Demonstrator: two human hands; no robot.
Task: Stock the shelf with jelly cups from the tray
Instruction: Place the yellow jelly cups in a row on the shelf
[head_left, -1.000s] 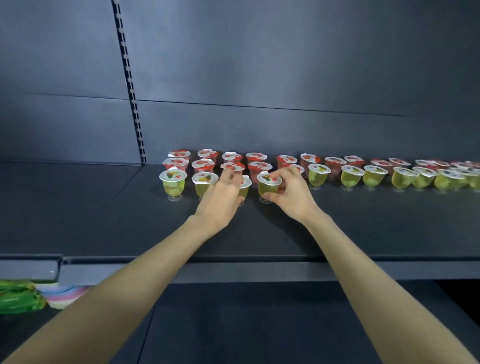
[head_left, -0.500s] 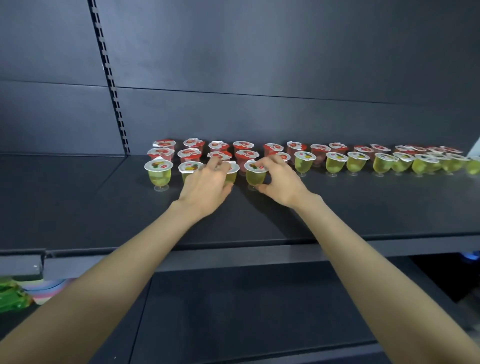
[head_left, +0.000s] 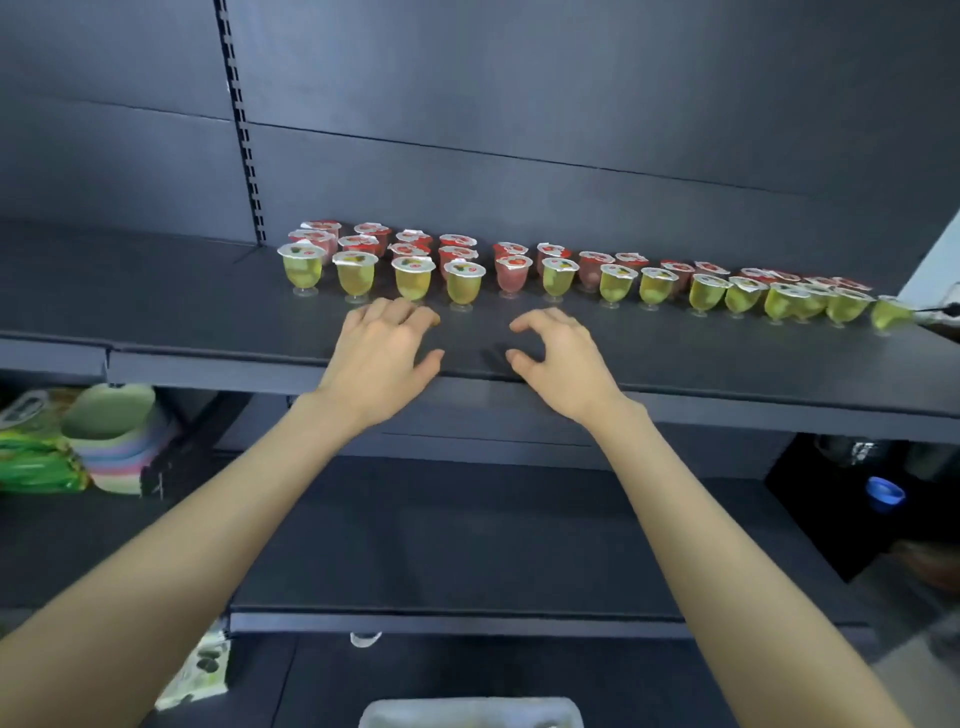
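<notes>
Several jelly cups stand in rows on the dark shelf (head_left: 727, 358): yellow-green cups (head_left: 462, 286) in front, red cups (head_left: 457, 248) behind, running from the left upright toward the right. My left hand (head_left: 387, 353) hovers over the shelf's front edge, just short of the front row, fingers loosely curled and holding nothing. My right hand (head_left: 558, 358) hangs beside it, also empty, thumb and fingers relaxed and apart. A pale tray (head_left: 470, 713) shows at the bottom edge of the head view.
A slotted upright (head_left: 244, 130) divides the back panel on the left. Stacked pastel bowls (head_left: 117, 441) and green packets (head_left: 31, 462) sit on the lower left shelf. A blue cap (head_left: 884, 492) lies in the dark gap at right. A lower shelf (head_left: 467, 545) spans below.
Both hands let go of the yellow-green cups in the front row and pulled back toward the shelf's front edge. The view tilted down, so the tray now shows.
</notes>
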